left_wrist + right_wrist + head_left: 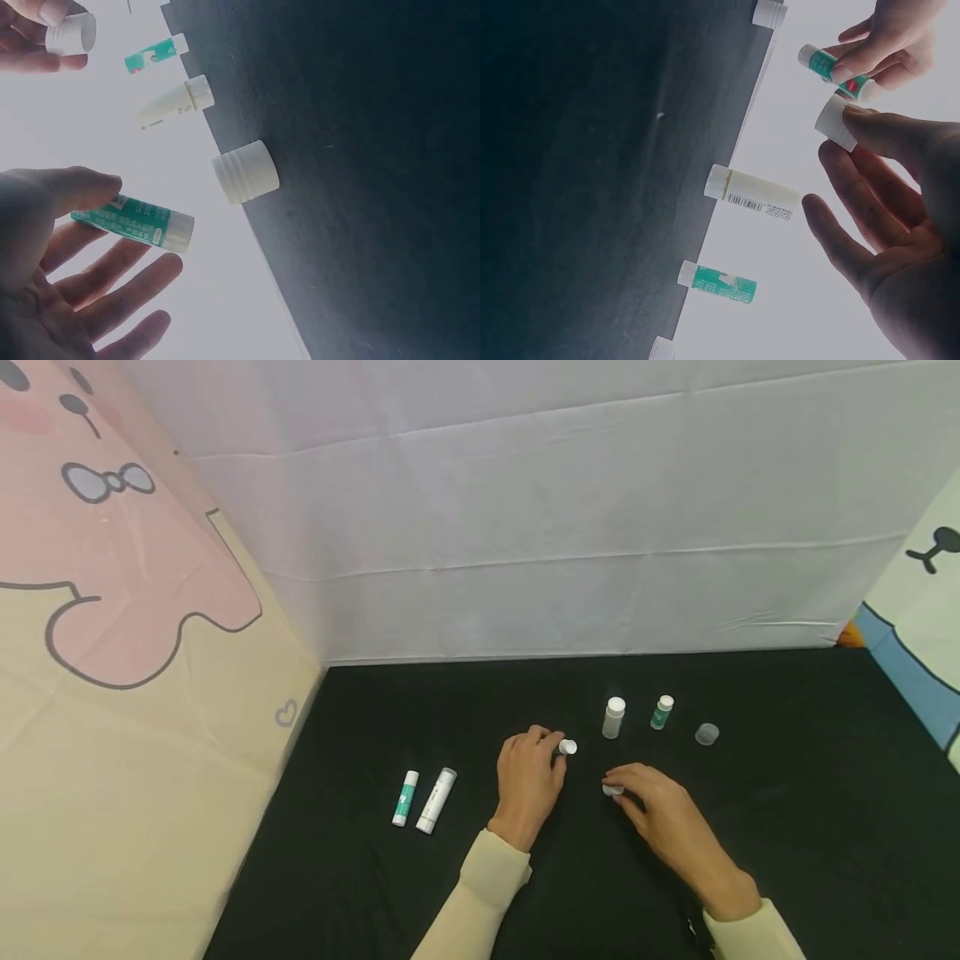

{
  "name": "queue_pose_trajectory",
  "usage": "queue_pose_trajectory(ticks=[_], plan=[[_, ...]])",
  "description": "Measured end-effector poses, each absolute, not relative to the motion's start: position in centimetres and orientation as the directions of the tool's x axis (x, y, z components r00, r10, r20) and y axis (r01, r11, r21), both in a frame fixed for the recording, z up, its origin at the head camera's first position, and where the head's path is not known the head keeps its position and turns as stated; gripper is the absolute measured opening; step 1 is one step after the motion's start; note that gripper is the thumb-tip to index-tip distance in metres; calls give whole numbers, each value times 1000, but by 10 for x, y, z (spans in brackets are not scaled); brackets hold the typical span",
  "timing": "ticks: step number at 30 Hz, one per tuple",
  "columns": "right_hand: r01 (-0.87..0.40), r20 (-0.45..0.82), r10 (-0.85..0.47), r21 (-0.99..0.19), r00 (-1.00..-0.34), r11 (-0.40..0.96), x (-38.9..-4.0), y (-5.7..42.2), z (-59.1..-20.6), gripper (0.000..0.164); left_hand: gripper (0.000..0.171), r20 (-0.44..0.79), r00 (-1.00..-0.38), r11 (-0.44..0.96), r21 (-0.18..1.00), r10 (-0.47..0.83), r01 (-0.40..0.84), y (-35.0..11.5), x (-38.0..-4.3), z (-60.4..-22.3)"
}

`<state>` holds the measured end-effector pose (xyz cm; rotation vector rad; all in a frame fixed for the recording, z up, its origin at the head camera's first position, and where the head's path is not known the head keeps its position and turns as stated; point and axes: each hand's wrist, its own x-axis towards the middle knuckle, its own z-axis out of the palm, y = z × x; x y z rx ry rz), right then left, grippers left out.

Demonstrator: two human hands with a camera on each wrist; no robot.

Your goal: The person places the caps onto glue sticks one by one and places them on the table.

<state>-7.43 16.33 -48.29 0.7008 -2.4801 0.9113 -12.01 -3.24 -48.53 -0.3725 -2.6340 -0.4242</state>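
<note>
My left hand (527,781) pinches a green-labelled glue stick (142,223) with a white end, thumb on one side and fingers on the other. To its right, my right hand (663,814) pinches a short white cap (835,124) between thumb and fingers, held apart from the glue stick. Beyond the hands stand a white glue stick (613,718) and a smaller green-and-white one (662,712). A translucent cap (707,734) is to their right. A white ridged cap (246,172) stands near the left hand in the left wrist view.
On the left of the black table (337,893), another green-and-white glue stick (405,798) is beside a long white one (437,800). A white cloth (525,527) hangs along the back edge, with printed cloths at both sides.
</note>
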Motion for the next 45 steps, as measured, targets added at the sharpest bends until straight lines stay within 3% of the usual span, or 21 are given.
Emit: queue_pose_trajectory(ticks=[15,45], plan=[[-631,590,-311,-471,-745,617,-75,159,-480,40,23,516,-821,927,124,244,353,-38,-99,-485],[-722,662,-343,-461,-667,516,-72,149,-471,46,21,544,-787,920,65,292,387,-40,-79,-482]])
